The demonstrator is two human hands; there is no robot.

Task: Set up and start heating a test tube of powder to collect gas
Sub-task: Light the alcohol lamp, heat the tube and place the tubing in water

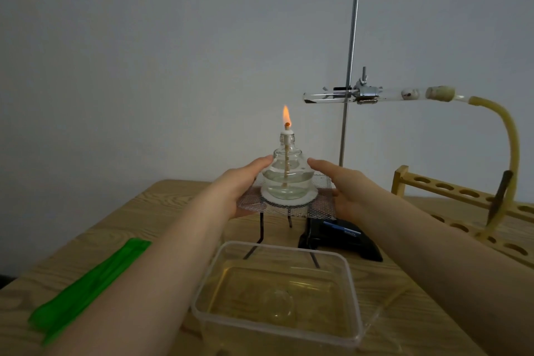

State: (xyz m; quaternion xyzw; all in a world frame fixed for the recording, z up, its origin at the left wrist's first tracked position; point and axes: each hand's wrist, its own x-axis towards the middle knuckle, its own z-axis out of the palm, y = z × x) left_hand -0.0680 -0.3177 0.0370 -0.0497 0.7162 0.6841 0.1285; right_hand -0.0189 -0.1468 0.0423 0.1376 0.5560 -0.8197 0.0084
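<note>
Test tube (326, 96) lay nearly level, clamped (367, 93) on the retort stand rod (351, 61), high and to the right of the burner, with a little dark powder at its closed left end. Its right end carried a pale stopper (439, 93), from which a yellow rubber tube (512, 141) arched over and down toward the wooden test tube rack (450, 191) at the far right.

I had my left hand (239, 182) at the left edge of the wire gauze (315, 205) and my right hand (344, 182) at its right edge, fingers straight and reaching past the sides of the glass alcohol lamp (287, 176), thumbs under the mesh as far as I could tell. My hands were apart, one on each side. That lamp stood on the gauze's white centre disc, on a dark tripod (261, 228), its wick burning with an orange flame (286, 116) to the left of and below the tube's closed end.

Near me sat a clear plastic tub (355, 283) of water with a glass vessel lying inside. A green plastic strip (86, 286) lay near left on the wooden table (161, 205), and the stand's black base (344, 240) sat right of the tripod
</note>
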